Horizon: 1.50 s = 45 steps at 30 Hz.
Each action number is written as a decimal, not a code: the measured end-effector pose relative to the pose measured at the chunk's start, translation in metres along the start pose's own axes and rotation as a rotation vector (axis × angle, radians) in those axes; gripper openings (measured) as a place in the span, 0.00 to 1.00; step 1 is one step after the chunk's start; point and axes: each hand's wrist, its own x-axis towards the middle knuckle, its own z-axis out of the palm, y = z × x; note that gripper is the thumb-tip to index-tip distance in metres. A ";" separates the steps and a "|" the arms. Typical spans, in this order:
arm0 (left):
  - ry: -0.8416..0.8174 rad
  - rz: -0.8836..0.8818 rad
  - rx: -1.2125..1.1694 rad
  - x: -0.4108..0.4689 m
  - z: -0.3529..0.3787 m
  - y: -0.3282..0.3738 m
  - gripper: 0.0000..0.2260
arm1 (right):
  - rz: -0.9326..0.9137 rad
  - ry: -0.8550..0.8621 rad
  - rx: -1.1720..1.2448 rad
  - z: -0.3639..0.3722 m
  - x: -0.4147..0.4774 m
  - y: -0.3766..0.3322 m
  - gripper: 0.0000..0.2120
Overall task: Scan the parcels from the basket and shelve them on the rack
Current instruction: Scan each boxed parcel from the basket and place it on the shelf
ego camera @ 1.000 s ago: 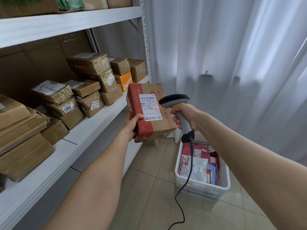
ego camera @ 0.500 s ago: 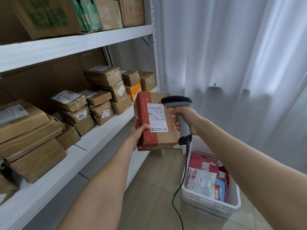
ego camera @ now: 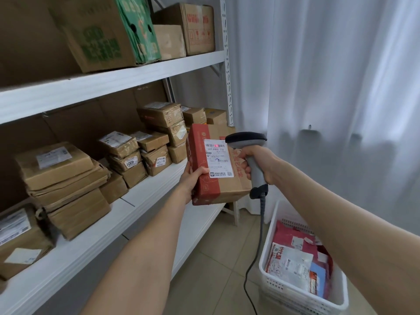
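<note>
My left hand point(ego camera: 194, 178) grips the lower left corner of a brown and red cardboard parcel point(ego camera: 229, 189), held upright in front of the rack with its white label facing me. My right hand point(ego camera: 259, 162) is wrapped round the handle of a grey corded barcode scanner point(ego camera: 246, 138), whose head points at the label from the right. A red scan light falls on the barcode at the top of the label. The white basket point(ego camera: 286, 292) stands on the floor at lower right and holds several red and white soft parcels.
The white metal rack point(ego camera: 141, 205) fills the left side. Its middle shelf carries several stacks of brown boxes, with bare board near its front edge. Larger cartons point(ego camera: 102, 35) sit on the upper shelf. White curtains point(ego camera: 329, 87) hang on the right above a tiled floor.
The view has tilted upward, showing more of the upper shelf. The red scan light has moved from the label's middle up onto the barcode. Both hands keep their hold.
</note>
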 end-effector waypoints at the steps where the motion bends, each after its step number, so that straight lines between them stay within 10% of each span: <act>1: 0.006 0.003 0.001 -0.002 0.000 0.002 0.26 | -0.005 -0.005 0.008 -0.001 -0.001 -0.002 0.02; 23: 0.186 -0.236 -0.020 -0.028 0.010 0.104 0.19 | -0.049 0.179 0.287 -0.011 0.026 -0.007 0.13; 37: 0.270 0.407 -0.038 -0.086 -0.006 0.243 0.31 | -0.366 0.132 0.531 0.046 0.020 -0.121 0.14; 45: 0.449 0.420 -0.102 -0.143 -0.061 0.317 0.31 | -0.522 0.021 0.505 0.123 -0.002 -0.190 0.23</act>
